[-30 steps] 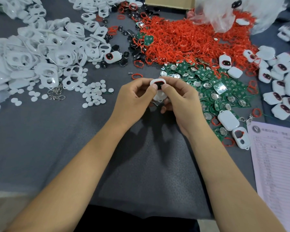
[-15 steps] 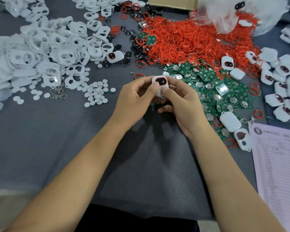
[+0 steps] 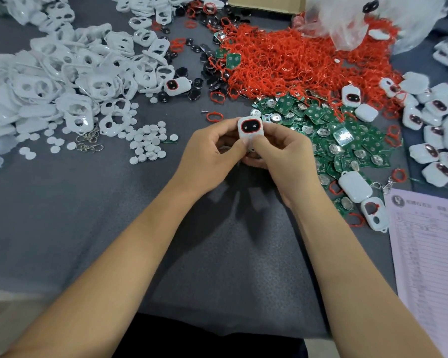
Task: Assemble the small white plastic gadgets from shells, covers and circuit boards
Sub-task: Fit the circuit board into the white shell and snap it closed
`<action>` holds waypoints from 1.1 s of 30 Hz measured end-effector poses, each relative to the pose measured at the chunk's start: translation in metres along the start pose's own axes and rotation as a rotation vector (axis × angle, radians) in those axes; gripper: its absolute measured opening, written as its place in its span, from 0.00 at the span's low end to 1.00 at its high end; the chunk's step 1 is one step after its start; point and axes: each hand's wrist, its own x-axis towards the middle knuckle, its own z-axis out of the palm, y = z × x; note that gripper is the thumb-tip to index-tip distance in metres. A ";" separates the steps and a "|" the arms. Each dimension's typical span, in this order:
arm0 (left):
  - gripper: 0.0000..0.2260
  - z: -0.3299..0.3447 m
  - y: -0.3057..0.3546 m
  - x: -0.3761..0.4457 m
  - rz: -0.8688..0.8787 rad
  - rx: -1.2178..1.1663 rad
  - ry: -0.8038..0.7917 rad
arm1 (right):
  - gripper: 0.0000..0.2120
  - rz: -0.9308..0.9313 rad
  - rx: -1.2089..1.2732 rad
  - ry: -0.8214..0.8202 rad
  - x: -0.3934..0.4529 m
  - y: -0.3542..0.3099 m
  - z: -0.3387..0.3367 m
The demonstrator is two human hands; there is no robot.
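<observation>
Both hands hold one small white gadget [image 3: 251,130] at the table's middle; its black window with a red rim faces me. My left hand [image 3: 212,153] pinches its left side and my right hand [image 3: 282,156] its right side, thumbs pressed on its lower half. White covers [image 3: 70,81] lie heaped at the left. Green circuit boards [image 3: 342,140] spread just right of my hands. Red rings [image 3: 295,60] are piled behind them. Finished gadgets [image 3: 435,130] sit at the far right.
Small white discs [image 3: 148,143] and metal clasps [image 3: 88,143] lie left of my hands. Black buttons [image 3: 207,78] are scattered behind. A printed sheet [image 3: 429,254] lies at the right, a white shell [image 3: 354,186] and an open gadget [image 3: 375,213] beside it. Grey cloth [image 3: 62,202] covers the table.
The gadget has turned from edge-on to show its black, red-rimmed window to me. Both hands stayed on it and their thumbs have closed over its lower half.
</observation>
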 end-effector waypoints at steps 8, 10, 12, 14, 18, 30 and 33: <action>0.14 0.000 0.004 -0.003 0.075 0.029 0.006 | 0.07 -0.111 -0.114 0.038 -0.006 -0.001 -0.001; 0.14 0.001 0.007 -0.005 0.073 0.029 0.011 | 0.08 -0.123 -0.128 0.041 -0.007 -0.002 -0.002; 0.13 0.002 0.009 -0.008 0.063 0.020 0.009 | 0.07 -0.147 -0.154 0.060 -0.008 -0.003 -0.004; 0.13 0.003 0.011 -0.010 0.065 0.054 -0.003 | 0.06 -0.163 -0.167 0.082 -0.010 -0.003 -0.007; 0.11 0.008 0.014 -0.016 0.080 0.120 -0.016 | 0.05 -0.161 -0.136 0.097 -0.020 -0.001 -0.022; 0.06 0.110 0.048 -0.019 0.033 -0.114 -0.162 | 0.08 -0.241 -0.130 0.419 -0.077 -0.007 -0.098; 0.06 0.132 0.056 -0.016 0.020 -0.154 -0.211 | 0.09 -0.189 -0.048 0.445 -0.085 -0.014 -0.120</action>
